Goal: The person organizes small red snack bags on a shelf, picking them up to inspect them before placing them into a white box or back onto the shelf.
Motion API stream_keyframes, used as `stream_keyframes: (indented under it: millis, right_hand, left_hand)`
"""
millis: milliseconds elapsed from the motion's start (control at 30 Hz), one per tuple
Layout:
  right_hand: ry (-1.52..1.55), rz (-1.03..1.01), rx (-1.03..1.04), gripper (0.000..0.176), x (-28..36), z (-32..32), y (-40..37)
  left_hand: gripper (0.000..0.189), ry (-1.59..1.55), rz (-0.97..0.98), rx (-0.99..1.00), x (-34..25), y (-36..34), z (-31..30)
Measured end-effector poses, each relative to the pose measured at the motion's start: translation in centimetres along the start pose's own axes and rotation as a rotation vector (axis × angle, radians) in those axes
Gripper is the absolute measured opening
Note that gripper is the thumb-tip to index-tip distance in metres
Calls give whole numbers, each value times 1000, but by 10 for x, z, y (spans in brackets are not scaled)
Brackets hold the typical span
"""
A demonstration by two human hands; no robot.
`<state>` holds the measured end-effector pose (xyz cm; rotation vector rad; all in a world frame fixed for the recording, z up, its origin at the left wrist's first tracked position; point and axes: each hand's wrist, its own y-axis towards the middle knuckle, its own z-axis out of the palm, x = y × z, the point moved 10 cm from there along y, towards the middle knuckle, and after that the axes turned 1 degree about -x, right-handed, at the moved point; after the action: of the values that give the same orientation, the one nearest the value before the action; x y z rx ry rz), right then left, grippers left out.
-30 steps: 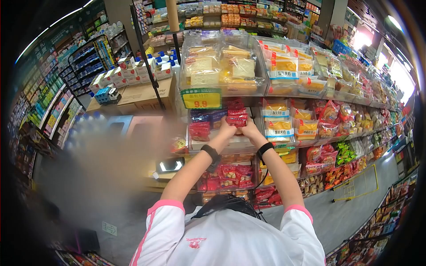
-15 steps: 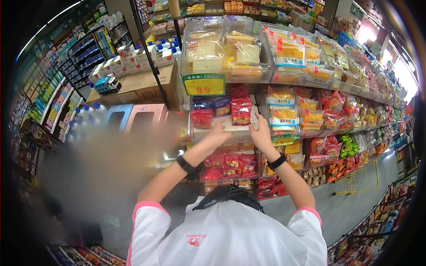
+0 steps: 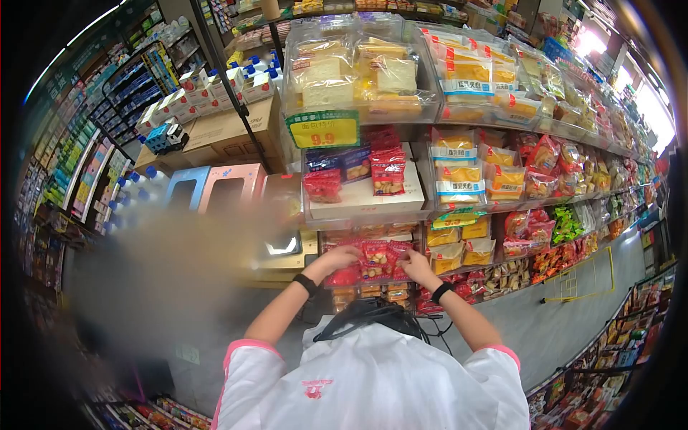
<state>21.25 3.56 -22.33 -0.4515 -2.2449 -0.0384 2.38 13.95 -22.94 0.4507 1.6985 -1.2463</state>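
Both of my hands are down at the lower shelf compartment of red snack packets (image 3: 374, 259), clear-windowed with pale round pieces showing. My left hand (image 3: 338, 259) is at the left side of these packets, its fingers bent together against a packet edge. On the other side, my right hand (image 3: 417, 268) pinches the edge of a red packet; its fingertips are partly hidden. One shelf higher, a white box (image 3: 373, 199) carries red packets (image 3: 388, 172) and blue packets (image 3: 351, 166). Each wrist wears a black band.
Packaged bread (image 3: 328, 82) fills the top bin behind a yellow price sign (image 3: 324, 132). Yellow-wrapped cakes (image 3: 459, 161) line the shelves at right. Left are a pink box (image 3: 233, 188) and a cardboard carton (image 3: 233, 132). A yellow wire rack (image 3: 577, 279) stands on the floor.
Both hands have moved down from the white box on the middle shelf to the red packets below. They were spread there; now their fingers are closed at the packets.
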Motion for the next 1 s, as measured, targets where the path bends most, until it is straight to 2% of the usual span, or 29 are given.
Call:
stream_keyframes:
  millis: [67, 133, 167, 200, 267, 300, 333, 367, 433, 533, 667, 767, 800, 833, 867, 900, 1000]
  right_hand:
    - [1, 38, 74, 20, -23, 24, 8]
    - [67, 23, 86, 24, -33, 43, 15]
    - [113, 118, 177, 27, -45, 59, 17]
    - [196, 107, 174, 28, -49, 65, 20]
    - [288, 109, 194, 31, -68, 84, 23]
    - [247, 126, 195, 32, -63, 77, 20]
    - [208, 140, 196, 33, -45, 63, 11]
    - [168, 154, 198, 34, -37, 53, 7]
    - [139, 84, 140, 35, -28, 38, 3]
    - [32, -79, 9, 30, -5, 4, -8]
    - [242, -102, -42, 20, 10, -44, -26]
    - [423, -70, 12, 22, 11, -65, -33]
    - [496, -57, 51, 26, 22, -76, -37]
    - [569, -42, 90, 30, 32, -85, -40]
    - [680, -74, 130, 43, 44, -89, -41]
    - [731, -77, 126, 44, 56, -97, -43]
    - [850, -104, 138, 45, 98, -117, -48]
  left_hand:
    - [29, 89, 76, -27, 6, 26, 10]
    - [31, 148, 31, -42, 13, 43, 23]
    - [33, 176, 10, -54, 17, 51, 26]
    - [34, 101, 10, -71, 33, 63, 28]
    - [34, 241, 11, -129, 35, 72, 26]
    - [33, 310, 9, -160, 37, 76, 25]
    - [29, 332, 99, -245, 35, 78, 21]
    - [28, 310, 41, -219, 34, 75, 23]
    - [25, 261, -76, -171, 26, 62, 26]
    - [23, 307, 0, -222, 21, 52, 19]
    - [24, 536, 154, -506, -24, -9, 5]
    - [23, 503, 166, -492, -40, -42, 6]
    - [22, 492, 192, -408, -46, -48, 12]
    - [23, 395, 195, -363, -52, -53, 18]
    - [24, 298, 200, -318, -58, -59, 25]
    - [25, 202, 206, -271, -66, -67, 32]
    - [24, 172, 329, -215, -122, -96, 55]
